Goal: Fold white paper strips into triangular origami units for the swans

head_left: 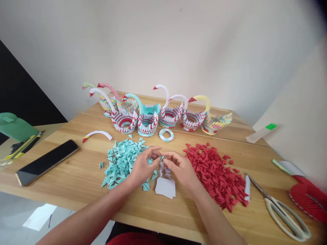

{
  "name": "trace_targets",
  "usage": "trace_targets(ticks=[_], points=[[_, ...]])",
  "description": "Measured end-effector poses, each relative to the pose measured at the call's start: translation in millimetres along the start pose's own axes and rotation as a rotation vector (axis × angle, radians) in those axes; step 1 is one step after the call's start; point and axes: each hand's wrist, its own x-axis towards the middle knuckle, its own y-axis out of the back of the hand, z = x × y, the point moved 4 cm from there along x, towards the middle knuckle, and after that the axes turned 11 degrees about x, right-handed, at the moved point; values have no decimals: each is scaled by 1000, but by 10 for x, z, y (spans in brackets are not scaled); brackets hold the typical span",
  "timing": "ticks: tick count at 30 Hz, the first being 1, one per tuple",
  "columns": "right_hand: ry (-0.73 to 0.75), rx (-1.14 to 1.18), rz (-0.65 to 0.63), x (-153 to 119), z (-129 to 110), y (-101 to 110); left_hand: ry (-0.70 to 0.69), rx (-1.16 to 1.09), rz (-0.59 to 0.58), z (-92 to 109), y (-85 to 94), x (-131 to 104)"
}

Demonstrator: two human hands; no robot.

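Note:
My left hand point(145, 161) and my right hand point(180, 166) meet over the middle of the table. Between their fingertips is a small teal folded paper piece point(161, 158), gripped from both sides. A heap of teal folded paper triangles point(122, 163) lies beside my left hand. To the right of my right hand spreads a heap of red folded paper triangles point(214, 173). Several white folded pieces point(165, 172) sit below my fingers, partly hidden. Nearer to me is a stack of white paper slips point(165, 188).
Several paper swans point(148, 122) stand along the back, with a white-and-teal paper ring point(166, 134) before them. A loose swan neck point(97, 133) and a phone point(48, 161) lie left. Scissors point(281, 214) lie right, near a green-capped white stick point(262, 132).

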Motion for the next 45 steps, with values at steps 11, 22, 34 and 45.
trace_targets(ticks=[11, 22, 34, 45], points=[[138, -211, 102, -5, -11, 21, -113, 78, 11, 29, -9, -52], [204, -202, 284, -42, -34, 62, -93, 104, -4, 17, -12, -67], [269, -270, 170, -56, -9, -50, -185, 186, 18, 36, 3, -47], [259, -236, 167, -53, 47, -79, -47, 101, 18, 105, 17, -40]])
